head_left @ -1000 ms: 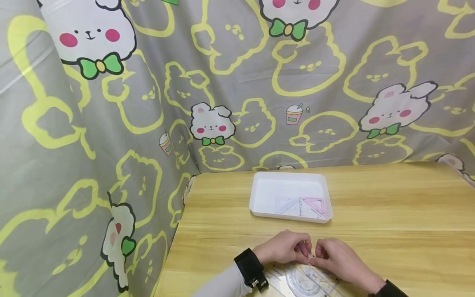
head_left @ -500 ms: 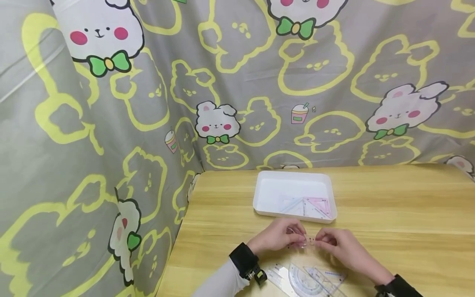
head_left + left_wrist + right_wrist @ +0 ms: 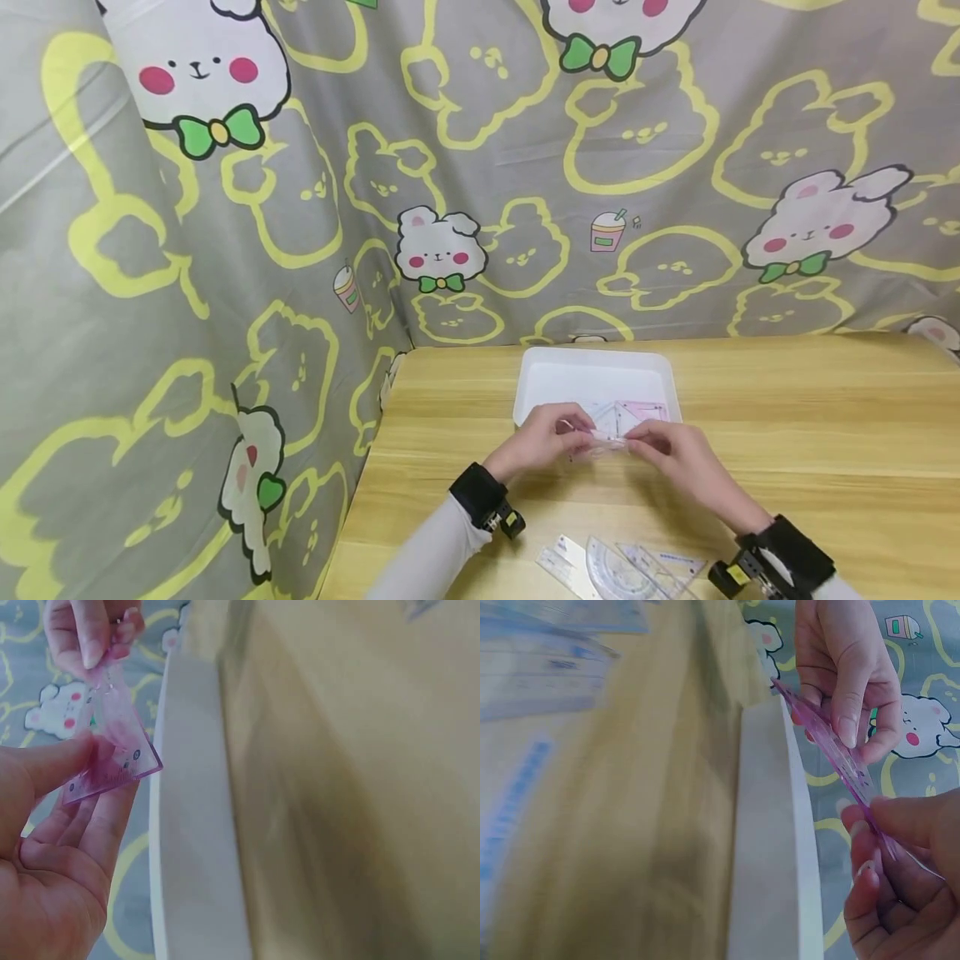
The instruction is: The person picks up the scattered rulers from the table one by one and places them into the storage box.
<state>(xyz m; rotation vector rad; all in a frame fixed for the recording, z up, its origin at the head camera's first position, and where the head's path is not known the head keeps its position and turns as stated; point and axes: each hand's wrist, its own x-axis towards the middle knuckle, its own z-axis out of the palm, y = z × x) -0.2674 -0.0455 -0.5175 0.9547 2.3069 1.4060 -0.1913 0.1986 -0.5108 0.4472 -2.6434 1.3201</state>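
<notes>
Left hand (image 3: pixel 542 437) and right hand (image 3: pixel 670 452) each pinched one end of a pink set square (image 3: pixel 112 746), fingers curled, above the white tray (image 3: pixel 528 392) rim

Near rim of white tray (image 3: pixel 525 387) is blocked by both hands & the pink set square (image 3: pixel 112 742) held over it. Tray's far half is left open. Rulers (image 3: pixel 622 567) are spread near table's front edge. Bare wood (image 3: pixel 810 433) is seen to the right; curtain (image 3: pixel 225 250) closes off left & back.
</notes>
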